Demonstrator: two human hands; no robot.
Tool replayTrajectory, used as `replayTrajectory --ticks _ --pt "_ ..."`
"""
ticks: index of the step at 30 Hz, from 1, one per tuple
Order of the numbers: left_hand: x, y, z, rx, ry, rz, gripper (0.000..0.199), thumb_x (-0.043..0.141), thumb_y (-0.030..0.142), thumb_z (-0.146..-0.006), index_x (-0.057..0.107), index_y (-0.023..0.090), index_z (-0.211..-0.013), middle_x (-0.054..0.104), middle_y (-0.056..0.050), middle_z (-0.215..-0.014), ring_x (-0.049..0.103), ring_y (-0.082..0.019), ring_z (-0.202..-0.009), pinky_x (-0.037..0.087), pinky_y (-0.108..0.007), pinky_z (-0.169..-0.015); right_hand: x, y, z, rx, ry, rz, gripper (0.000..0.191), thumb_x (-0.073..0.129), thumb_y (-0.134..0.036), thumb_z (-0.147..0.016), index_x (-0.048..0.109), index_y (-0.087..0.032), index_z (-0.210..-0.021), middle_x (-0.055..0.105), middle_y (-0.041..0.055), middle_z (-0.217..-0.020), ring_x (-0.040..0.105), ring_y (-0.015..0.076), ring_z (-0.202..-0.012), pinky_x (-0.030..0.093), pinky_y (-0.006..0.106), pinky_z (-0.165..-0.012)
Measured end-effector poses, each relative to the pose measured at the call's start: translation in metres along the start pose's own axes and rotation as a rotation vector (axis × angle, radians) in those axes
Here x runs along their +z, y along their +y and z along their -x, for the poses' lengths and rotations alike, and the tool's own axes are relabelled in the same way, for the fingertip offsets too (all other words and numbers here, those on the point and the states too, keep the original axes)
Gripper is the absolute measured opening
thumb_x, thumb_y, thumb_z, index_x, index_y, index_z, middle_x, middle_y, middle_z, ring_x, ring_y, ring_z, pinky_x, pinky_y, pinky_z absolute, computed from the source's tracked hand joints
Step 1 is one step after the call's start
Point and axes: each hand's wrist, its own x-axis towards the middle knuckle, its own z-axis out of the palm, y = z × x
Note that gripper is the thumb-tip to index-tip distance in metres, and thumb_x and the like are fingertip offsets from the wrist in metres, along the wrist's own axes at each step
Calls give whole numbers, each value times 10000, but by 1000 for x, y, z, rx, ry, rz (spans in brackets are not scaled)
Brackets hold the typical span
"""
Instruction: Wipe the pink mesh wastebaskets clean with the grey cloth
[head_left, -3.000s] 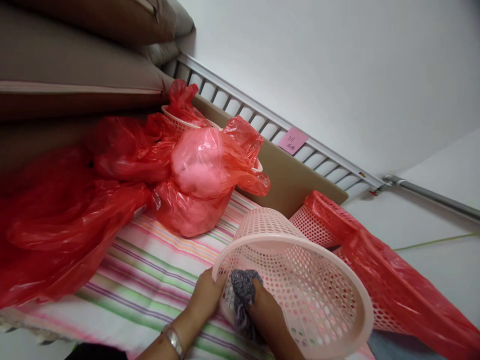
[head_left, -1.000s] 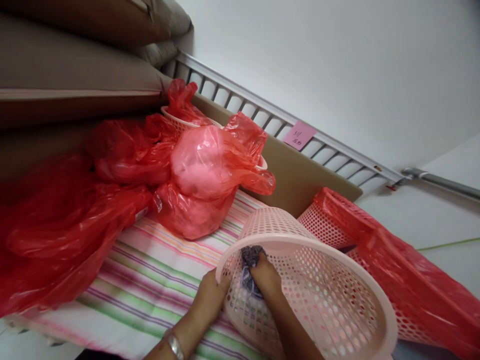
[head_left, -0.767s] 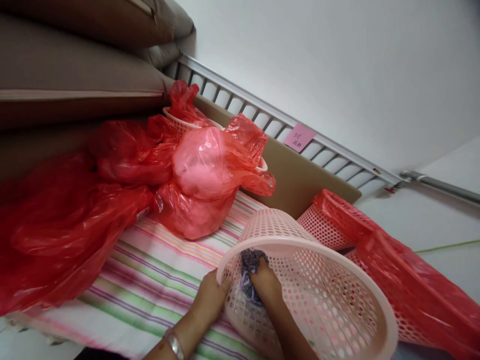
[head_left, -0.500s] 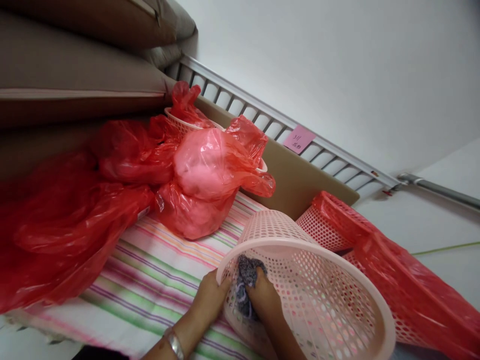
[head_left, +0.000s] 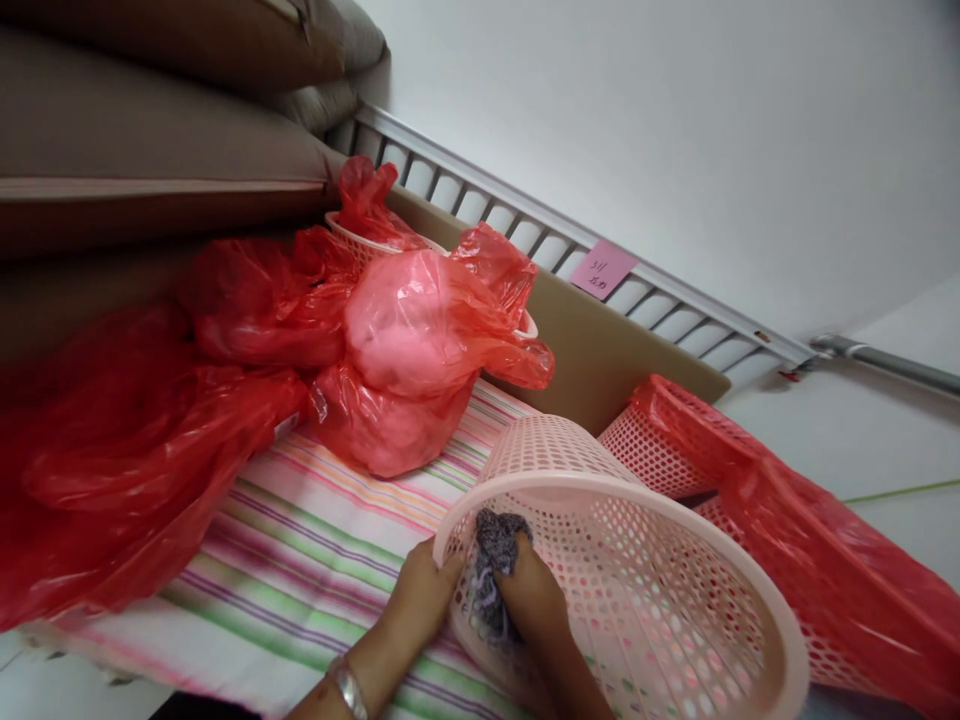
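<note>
A pale pink perforated plastic basket (head_left: 675, 560) lies tipped on its side, its mouth facing me. My left hand (head_left: 424, 597) grips the left part of its rim, thumb on the inner side and the other fingers hidden behind the wall. Inside the basket, my right hand (head_left: 534, 595) is closed on a crumpled dark grey cloth (head_left: 495, 560) and presses it against the inner left wall. Light purple strands show on the cloth. A striped sheet (head_left: 322, 560) in white, green and magenta lies under the basket.
Red plastic bags (head_left: 420, 350) are heaped at the left and back, some bulging. To the right stand more pink baskets (head_left: 652, 445) partly covered by red plastic (head_left: 825, 540). A metal rail (head_left: 547, 215) with a pink note (head_left: 602, 269) runs along the white wall. Brown cushioned bundles (head_left: 172, 130) rise upper left.
The basket's right side has shifted slightly right, and its mouth looks a little wider. My right hand has moved slightly right with the cloth; my left hand keeps its grip.
</note>
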Motion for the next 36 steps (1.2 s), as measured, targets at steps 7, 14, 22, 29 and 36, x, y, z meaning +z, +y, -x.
replayTrajectory --ticks 7,14,22,29,36 --pt "0 -1 -1 -1 3 -20 342 488 336 -797 692 85 -906 721 -109 -808 658 -257 -776 487 -312 -689 -1 0 -10 40 -13 26 426 452 -284 -748 419 -197 -1164 637 109 -1073 610 242 -960 420 301 -747" --pt "1 -4 -1 -1 3 -51 344 491 343 -793 692 80 -889 720 -120 -811 655 -268 -773 483 -313 -677 3 6 -12 34 12 -36 421 449 -316 -756 418 -210 -1162 640 99 -1062 613 239 -953 418 297 -753" --pt "2 -3 0 17 -10 -17 344 492 360 -808 688 100 -919 722 -108 -863 656 -265 -824 482 -319 -731 3 6 -12 28 15 -66 474 446 -291 -748 408 -182 -1208 616 119 -1123 594 254 -998 417 316 -797" --pt "1 -5 -2 -15 1 -16 364 501 357 -790 683 72 -923 718 -129 -841 656 -271 -798 489 -325 -703 5 8 -16 37 18 -55 492 454 -277 -750 391 -176 -1228 603 118 -1152 585 247 -1026 415 308 -809" --pt "3 -4 -2 -6 -1 -52 342 475 342 -785 682 83 -868 709 -126 -806 654 -269 -783 480 -320 -686 -2 2 -42 110 67 -49 399 432 -333 -772 444 -206 -1151 650 99 -1031 624 247 -923 432 322 -733"
